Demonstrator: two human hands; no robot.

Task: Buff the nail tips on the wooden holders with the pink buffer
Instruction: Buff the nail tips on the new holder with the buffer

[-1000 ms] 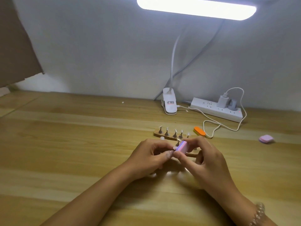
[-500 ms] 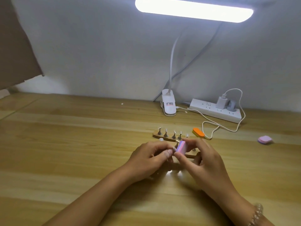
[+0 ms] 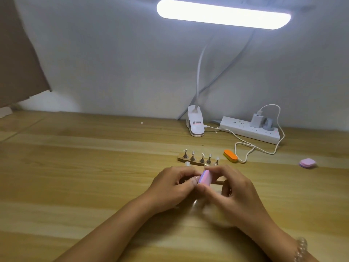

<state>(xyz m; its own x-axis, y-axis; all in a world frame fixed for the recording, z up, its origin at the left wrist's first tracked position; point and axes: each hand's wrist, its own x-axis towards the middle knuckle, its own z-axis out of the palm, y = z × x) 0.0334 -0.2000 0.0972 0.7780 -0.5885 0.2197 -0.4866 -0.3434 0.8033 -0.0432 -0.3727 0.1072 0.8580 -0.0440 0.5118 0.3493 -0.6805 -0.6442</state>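
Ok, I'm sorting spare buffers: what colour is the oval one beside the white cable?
The oval foam buffer is orange, clearest in the head view.

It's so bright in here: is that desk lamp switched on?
On. The lamp bar glows bright white along its whole length.

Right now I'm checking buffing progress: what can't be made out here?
Head view:
Tip being buffed: hidden behind pink buffer and fingers.
Near wooden holder: mostly covered by right hand.
Whether left hand holds anything: hidden by its fingers.
Tips on far holder: too small to judge.
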